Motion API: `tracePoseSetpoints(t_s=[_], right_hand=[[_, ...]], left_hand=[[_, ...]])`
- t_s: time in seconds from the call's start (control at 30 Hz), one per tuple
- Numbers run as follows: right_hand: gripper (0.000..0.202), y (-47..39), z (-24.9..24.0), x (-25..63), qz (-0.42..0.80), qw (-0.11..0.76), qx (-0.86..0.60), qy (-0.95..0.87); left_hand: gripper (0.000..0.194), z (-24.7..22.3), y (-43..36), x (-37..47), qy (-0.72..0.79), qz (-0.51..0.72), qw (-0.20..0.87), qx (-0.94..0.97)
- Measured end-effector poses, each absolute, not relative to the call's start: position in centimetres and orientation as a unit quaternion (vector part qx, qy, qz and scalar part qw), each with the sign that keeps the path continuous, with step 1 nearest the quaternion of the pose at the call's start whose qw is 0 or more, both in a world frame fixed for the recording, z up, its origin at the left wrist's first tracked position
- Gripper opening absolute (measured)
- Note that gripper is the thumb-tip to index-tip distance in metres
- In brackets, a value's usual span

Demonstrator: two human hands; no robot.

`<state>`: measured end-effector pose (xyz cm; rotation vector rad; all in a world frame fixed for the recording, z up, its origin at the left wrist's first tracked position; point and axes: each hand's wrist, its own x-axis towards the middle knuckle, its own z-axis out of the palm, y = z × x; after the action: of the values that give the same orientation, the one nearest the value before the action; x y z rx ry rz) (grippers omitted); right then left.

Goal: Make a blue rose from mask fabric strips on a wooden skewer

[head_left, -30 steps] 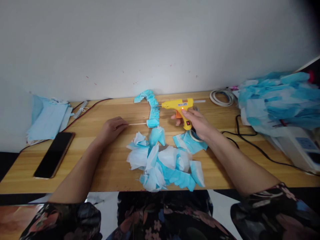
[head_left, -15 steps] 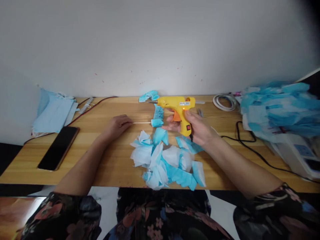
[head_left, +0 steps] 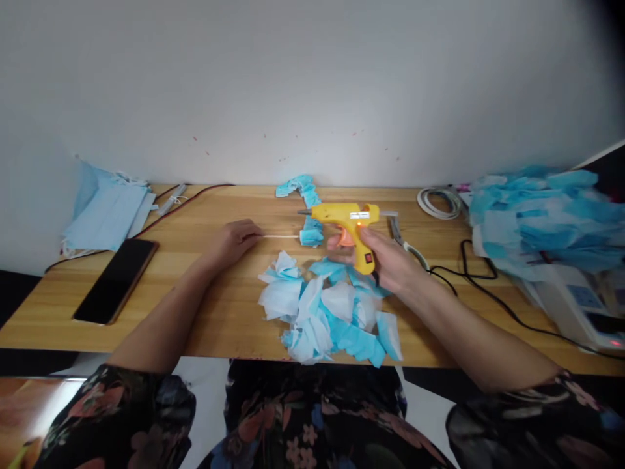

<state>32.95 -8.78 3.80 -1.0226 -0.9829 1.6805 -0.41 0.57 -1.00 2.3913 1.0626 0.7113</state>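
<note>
My left hand (head_left: 237, 242) is closed on the end of a thin, straight white cord (head_left: 282, 236), possibly elastic, just over the table. The cord runs right to the near end of a pleated blue mask-fabric strip (head_left: 311, 238), which curves away toward the wall. In my right hand (head_left: 388, 260) is a yellow hot glue gun (head_left: 344, 213), fingers round its handle near the orange trigger. Its nozzle points left above the strip and hides part of it. A small light glows on its body. Just below lies a heap of loose blue and white fabric pieces (head_left: 312, 312).
On the left are flat blue masks (head_left: 105, 212) and a black phone (head_left: 116, 281). Scissors (head_left: 395, 229), a coiled white cable (head_left: 439, 203) and a black cord (head_left: 508, 305) lie on the right. A big blue fabric pile (head_left: 547, 218) rests beside a white device (head_left: 579, 303).
The glue gun has come down slightly toward me, its nozzle now lower over the strip. My left hand keeps its hold on the cord. The camera view has shifted a little.
</note>
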Motion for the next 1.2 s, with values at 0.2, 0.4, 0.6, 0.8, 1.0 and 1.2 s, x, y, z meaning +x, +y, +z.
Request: tracePoseSetpoints(t_s=[0.2,0.4,0.6,0.8,1.0,1.2], right_hand=[[0.045,-10.6,3.6,35.9,0.659,0.467,-0.461,-0.366],[0.044,-9.6,3.1,36.2,0.665,0.477,-0.450,-0.357],[0.040,-7.3,3.2,36.5,0.558,0.514,-0.467,-0.454],[0.049,-6.4,1.6,36.9,0.533,0.521,-0.496,-0.446],[0.050,-6.5,1.1,37.1,0.533,0.529,-0.496,-0.435],[0.049,-6.5,1.0,37.1,0.538,0.512,-0.497,-0.448]], left_hand=[[0.024,-1.1,0.5,-0.2,0.388,0.270,0.219,0.854],[0.022,-1.4,0.5,-0.3,0.390,0.274,0.210,0.854],[0.021,-1.2,0.5,-0.3,0.392,0.269,0.220,0.852],[0.023,-1.1,0.5,-0.4,0.385,0.266,0.224,0.855],[0.024,-0.9,0.5,-0.5,0.390,0.254,0.221,0.857],[0.026,-0.8,0.5,-0.4,0.388,0.251,0.214,0.860]])
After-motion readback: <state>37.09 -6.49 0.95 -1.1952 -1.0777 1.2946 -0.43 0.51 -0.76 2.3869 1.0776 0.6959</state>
